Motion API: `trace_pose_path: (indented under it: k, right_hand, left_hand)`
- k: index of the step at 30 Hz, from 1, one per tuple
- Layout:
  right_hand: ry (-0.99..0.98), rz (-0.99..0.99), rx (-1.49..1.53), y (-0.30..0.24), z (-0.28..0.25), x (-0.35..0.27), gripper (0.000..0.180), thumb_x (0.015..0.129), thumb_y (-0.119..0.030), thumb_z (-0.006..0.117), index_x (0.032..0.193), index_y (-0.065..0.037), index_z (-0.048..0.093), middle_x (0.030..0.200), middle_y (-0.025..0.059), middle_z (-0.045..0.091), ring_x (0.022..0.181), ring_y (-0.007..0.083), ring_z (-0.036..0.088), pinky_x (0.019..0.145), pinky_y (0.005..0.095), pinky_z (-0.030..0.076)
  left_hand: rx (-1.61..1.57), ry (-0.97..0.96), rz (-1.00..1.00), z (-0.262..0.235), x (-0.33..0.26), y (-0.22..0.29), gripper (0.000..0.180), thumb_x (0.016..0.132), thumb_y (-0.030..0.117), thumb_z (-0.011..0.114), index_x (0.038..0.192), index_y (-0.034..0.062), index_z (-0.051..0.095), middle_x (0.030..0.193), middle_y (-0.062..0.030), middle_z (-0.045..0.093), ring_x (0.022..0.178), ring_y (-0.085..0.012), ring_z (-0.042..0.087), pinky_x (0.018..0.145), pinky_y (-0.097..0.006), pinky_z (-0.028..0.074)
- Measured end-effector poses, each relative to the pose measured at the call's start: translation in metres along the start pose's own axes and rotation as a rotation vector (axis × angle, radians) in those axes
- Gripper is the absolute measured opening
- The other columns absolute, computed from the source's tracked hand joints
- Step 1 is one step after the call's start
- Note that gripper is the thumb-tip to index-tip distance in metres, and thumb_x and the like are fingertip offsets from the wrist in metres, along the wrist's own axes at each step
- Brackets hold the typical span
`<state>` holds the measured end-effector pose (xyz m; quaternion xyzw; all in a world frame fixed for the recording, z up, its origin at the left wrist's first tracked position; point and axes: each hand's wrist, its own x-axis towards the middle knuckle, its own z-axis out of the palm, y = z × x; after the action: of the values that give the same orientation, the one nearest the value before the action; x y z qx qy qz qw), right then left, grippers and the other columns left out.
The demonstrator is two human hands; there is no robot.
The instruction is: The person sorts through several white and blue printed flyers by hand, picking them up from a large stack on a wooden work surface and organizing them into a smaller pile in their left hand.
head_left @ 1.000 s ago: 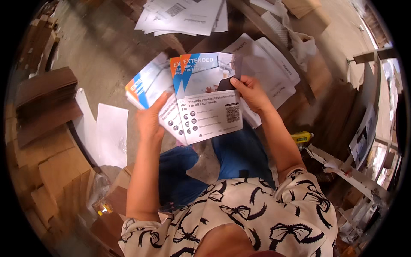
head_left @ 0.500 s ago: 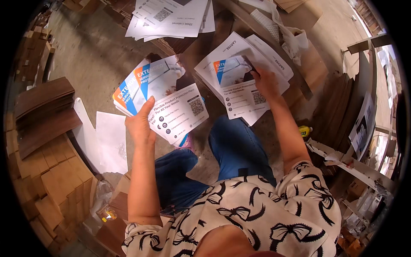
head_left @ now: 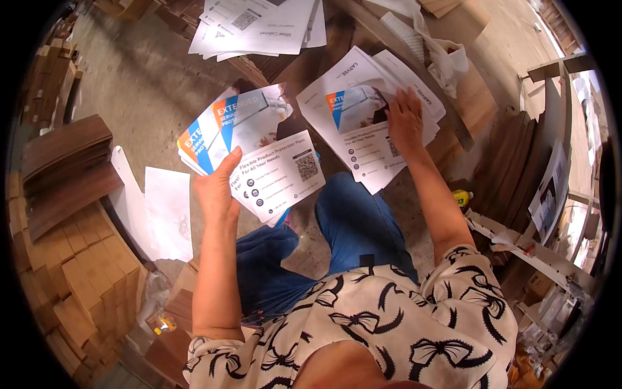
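My left hand (head_left: 219, 191) grips a fanned stack of printed leaflets (head_left: 249, 152), white with blue and orange bands, held over my knees. To the right, my right hand (head_left: 405, 120) lies flat on a single leaflet of the same kind (head_left: 363, 139). That leaflet rests on top of a pile of white printed sheets (head_left: 337, 87) in front of me. My legs in blue jeans (head_left: 350, 223) show below both hands.
Another pile of white papers (head_left: 259, 26) lies farther ahead. Loose white sheets (head_left: 165, 211) lie on the floor at left, beside stacks of brown wood panels (head_left: 61, 162) and cardboard (head_left: 84, 279). Wooden boards and frames (head_left: 518, 162) crowd the right side.
My right hand took one leaflet off the fanned stack, carried it right and laid it on the white pile. The left hand shifted left and lower with the rest.
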<state>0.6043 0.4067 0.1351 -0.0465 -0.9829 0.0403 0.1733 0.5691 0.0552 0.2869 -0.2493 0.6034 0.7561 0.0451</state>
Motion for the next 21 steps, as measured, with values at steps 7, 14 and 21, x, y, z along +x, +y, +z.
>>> trace_pose_path:
  k: [7,14,21]
  right_hand:
    - [-0.036,0.051,0.152,0.002,-0.013,0.007,0.021,0.077,-0.009,0.066,0.096,-0.003,0.06,0.122,0.0144,0.053,0.121,0.0384,0.039,0.099,0.045,0.035]
    - [-0.114,0.226,0.47,0.001,-0.042,0.02,0.031,0.075,-0.002,0.065,0.104,-0.001,0.055,0.108,0.0183,0.058,0.098,0.0372,0.056,0.082,0.0394,0.046]
    - [-0.454,0.226,1.074,0.052,-0.165,0.063,0.03,0.076,-0.003,0.067,0.106,-0.001,0.062,0.09,0.0069,0.065,0.085,0.0181,0.061,0.073,0.0287,0.048]
  left_hand:
    - [0.001,-0.026,0.02,0.0,-0.001,-0.003,0.049,0.072,-0.006,0.071,0.117,-0.0066,0.05,0.106,-0.0154,0.062,0.091,-0.025,0.064,0.08,-0.035,0.053]
    - [-0.036,-0.029,0.011,0.002,-0.005,0.002,0.047,0.074,-0.006,0.069,0.117,-0.0064,0.049,0.106,-0.0155,0.062,0.09,-0.0255,0.064,0.079,-0.035,0.054]
    - [-0.123,0.054,0.13,0.001,-0.017,0.02,0.047,0.071,-0.009,0.071,0.114,-0.0087,0.051,0.104,-0.0159,0.063,0.09,-0.0237,0.064,0.079,-0.035,0.054]
